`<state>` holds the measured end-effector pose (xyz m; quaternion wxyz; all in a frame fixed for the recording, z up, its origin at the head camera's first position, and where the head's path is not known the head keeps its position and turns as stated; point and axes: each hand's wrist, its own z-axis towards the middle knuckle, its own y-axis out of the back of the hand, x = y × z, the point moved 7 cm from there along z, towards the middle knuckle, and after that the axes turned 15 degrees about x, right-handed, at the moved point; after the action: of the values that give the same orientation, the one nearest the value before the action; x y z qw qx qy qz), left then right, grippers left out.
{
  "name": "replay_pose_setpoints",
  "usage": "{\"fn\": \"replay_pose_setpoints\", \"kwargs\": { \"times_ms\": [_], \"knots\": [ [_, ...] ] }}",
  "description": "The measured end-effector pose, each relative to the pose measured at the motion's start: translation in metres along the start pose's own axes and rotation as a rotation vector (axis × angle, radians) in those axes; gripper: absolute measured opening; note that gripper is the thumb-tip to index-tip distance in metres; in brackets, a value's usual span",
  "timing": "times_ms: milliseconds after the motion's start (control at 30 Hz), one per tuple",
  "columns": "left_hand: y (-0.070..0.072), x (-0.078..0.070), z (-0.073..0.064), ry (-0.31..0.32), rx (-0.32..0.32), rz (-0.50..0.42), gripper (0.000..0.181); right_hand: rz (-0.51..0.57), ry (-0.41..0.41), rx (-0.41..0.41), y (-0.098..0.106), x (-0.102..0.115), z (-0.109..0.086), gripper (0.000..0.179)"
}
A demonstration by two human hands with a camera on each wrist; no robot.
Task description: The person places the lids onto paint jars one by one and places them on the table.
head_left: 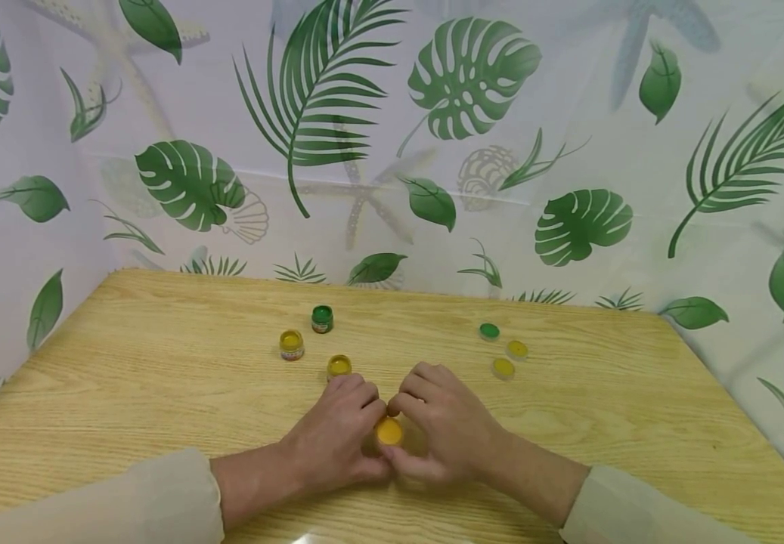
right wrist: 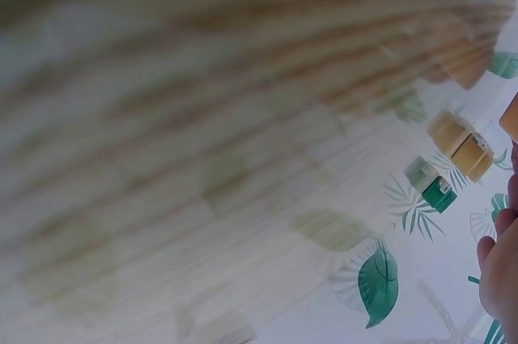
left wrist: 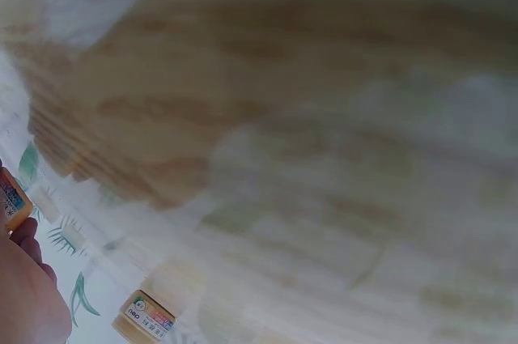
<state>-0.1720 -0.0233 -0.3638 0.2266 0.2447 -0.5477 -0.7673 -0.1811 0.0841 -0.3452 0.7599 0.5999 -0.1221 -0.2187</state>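
A small orange paint jar (head_left: 388, 431) stands between both hands near the front of the table. My left hand (head_left: 337, 431) holds it from the left with curled fingers. From the other side, my right hand (head_left: 449, 427) pinches it between thumb and bent fingers. Whether its lid is on cannot be told. In the left wrist view the held jar (left wrist: 14, 201) shows a printed label at the left edge. Just beyond my left fingers is an uncapped yellow jar (head_left: 339, 366). The right wrist view catches only a sliver of the held jar (right wrist: 510, 120).
Farther back on the left stand an ochre jar (head_left: 291, 344) and a green jar (head_left: 322, 319), both uncapped. Right of centre lie a green lid (head_left: 490, 331) and two yellow lids (head_left: 517, 349). A leaf-patterned cloth (head_left: 364, 151) hangs behind the wooden table (head_left: 602, 408).
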Motion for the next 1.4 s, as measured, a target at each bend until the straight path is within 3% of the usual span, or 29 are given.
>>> {"fn": "replay_pose_setpoints", "kwargs": {
  "times_ms": [400,767,1200,1400],
  "knots": [
    [0.0006,0.0020,0.0005,0.020,-0.004,-0.017,0.032,0.011,0.017,0.036,-0.0011,0.0008,-0.0009,0.026],
    [0.0004,0.0020,0.0002,0.011,-0.005,-0.033,0.034,0.030,-0.021,0.072,-0.0026,-0.0002,-0.0003,0.026],
    [0.0010,0.0033,-0.0009,0.019,0.010,-0.031,0.043,0.034,0.003,0.039,-0.0032,-0.0009,-0.0013,0.039],
    [0.0014,0.0046,-0.0005,0.033,0.017,-0.027,0.040,0.063,-0.024,0.082,-0.0055,-0.0028,-0.0009,0.036]
  ]
}}
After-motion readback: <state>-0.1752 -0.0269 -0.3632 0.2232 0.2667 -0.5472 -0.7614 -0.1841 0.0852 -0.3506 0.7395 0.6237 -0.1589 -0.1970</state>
